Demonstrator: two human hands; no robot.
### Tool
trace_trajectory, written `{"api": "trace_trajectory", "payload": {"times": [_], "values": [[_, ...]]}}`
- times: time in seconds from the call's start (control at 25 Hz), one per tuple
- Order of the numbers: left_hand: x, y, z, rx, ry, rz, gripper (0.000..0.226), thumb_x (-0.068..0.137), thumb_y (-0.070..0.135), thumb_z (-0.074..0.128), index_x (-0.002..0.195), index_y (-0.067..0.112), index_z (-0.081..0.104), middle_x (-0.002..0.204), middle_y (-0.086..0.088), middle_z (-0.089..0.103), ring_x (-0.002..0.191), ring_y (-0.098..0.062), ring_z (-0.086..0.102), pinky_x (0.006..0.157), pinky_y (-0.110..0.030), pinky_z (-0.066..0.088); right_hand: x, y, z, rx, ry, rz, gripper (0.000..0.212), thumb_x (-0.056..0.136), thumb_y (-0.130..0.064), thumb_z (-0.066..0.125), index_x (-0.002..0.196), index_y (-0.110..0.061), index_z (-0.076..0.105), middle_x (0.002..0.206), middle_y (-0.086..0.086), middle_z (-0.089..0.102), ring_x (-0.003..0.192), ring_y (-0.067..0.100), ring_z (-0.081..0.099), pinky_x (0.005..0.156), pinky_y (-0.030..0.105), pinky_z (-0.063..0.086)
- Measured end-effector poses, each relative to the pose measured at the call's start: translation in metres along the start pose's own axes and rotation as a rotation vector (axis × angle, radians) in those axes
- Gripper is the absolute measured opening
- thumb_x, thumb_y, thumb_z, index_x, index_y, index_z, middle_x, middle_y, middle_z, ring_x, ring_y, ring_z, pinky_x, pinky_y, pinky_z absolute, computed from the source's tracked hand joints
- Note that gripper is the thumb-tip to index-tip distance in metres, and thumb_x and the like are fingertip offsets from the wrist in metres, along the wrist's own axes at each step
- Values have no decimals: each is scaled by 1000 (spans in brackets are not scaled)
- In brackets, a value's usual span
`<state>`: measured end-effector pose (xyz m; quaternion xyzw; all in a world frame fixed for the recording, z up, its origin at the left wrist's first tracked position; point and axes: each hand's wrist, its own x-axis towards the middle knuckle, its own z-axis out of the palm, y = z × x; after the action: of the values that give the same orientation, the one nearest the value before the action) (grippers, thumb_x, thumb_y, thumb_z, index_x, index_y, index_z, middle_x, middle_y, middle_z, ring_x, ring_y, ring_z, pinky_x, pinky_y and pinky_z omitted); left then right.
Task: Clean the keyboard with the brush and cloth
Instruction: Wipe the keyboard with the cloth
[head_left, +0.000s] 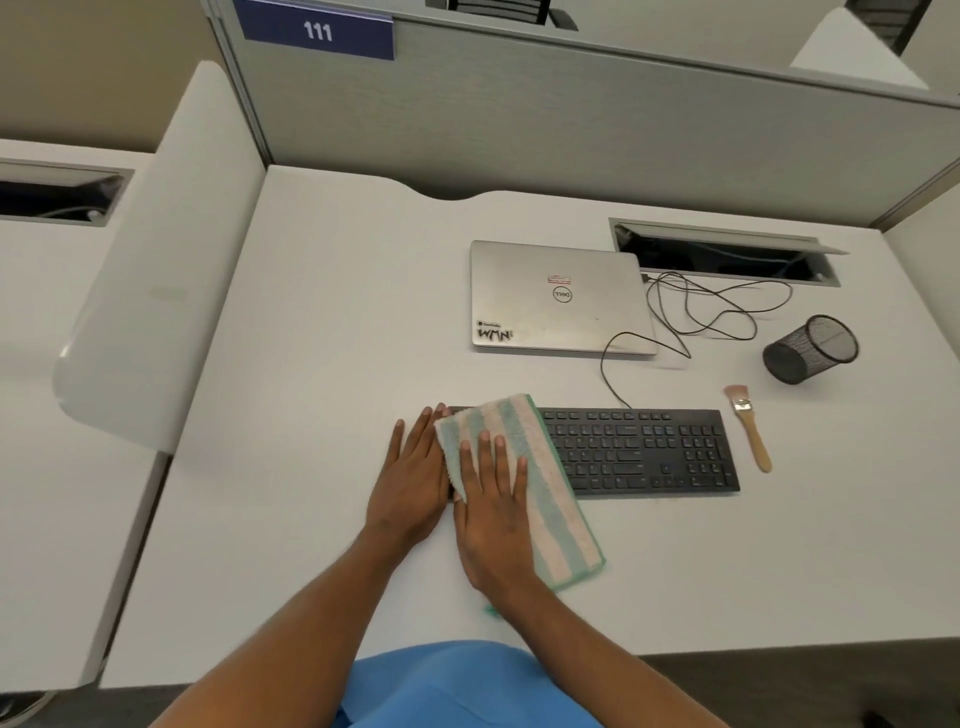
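Observation:
A black keyboard (644, 452) lies flat on the white desk (322, 364). A green and white striped cloth (550, 499) covers its left end and hangs over its front edge onto the desk. My right hand (493, 514) presses flat on the cloth with straight fingers. My left hand (410, 483) lies flat beside the keyboard's left edge, fingers straight, touching the cloth's left side. A wooden-handled brush (749, 423) lies on the desk just right of the keyboard, bristles pointing away from me.
A closed silver laptop (556, 301) sits behind the keyboard. A loose black cable (701, 312) runs from the keyboard toward an open cable tray (727, 254). A black mesh cup (810, 349) lies tipped at the right. A grey partition (571, 114) stands behind the desk.

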<state>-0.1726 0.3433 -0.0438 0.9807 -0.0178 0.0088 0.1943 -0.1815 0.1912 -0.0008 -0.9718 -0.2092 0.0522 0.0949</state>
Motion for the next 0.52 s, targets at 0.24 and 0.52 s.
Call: {"api": "trace_trajectory", "payload": {"times": [0.24,0.52], "values": [[1,4,3,-5,28,-2,63,112,41,0,169,18,12,175,0,12,163,-16,5,132,-48,6,11,20,-11,-14,4,-11,67,104,-30,32,160,-22,-3,168,4,-8,155,23,-10,124,54,10],[0,7,1,-20,59,-35,59,113,33,14,168,12,15,174,-1,22,162,-14,12,132,-48,10,34,118,-32,-10,35,56,65,105,-32,30,160,-28,-4,168,-5,-10,154,15,-11,125,52,8]]}}
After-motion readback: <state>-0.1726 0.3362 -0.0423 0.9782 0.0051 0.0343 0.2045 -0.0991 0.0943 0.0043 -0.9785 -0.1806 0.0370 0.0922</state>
